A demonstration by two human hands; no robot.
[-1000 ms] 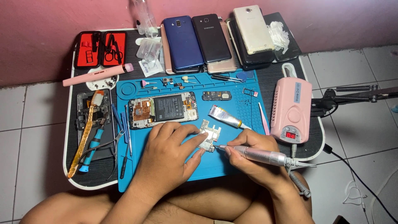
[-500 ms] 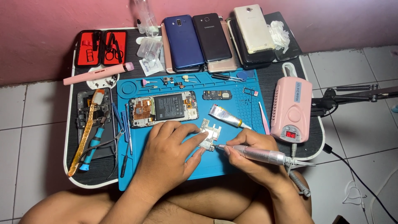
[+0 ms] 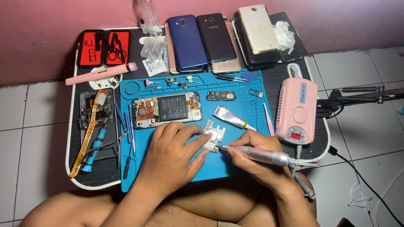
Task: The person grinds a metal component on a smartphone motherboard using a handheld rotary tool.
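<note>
A pink wall (image 3: 50, 25) runs across the top of the view, dull and unevenly painted. Below it lies a floor (image 3: 25, 126) of pale grey square tiles with dark grout lines. A low black surface (image 3: 311, 147) with a white rim and rounded corners sits on the tiles, close to the wall. Light is soft and even, with faint shadows. A black cable (image 3: 362, 172) trails over the tiles at right.

Circuit board (image 3: 213, 136) partly hidden under left hand (image 3: 174, 153); tool tip contact too small to tell.
</note>
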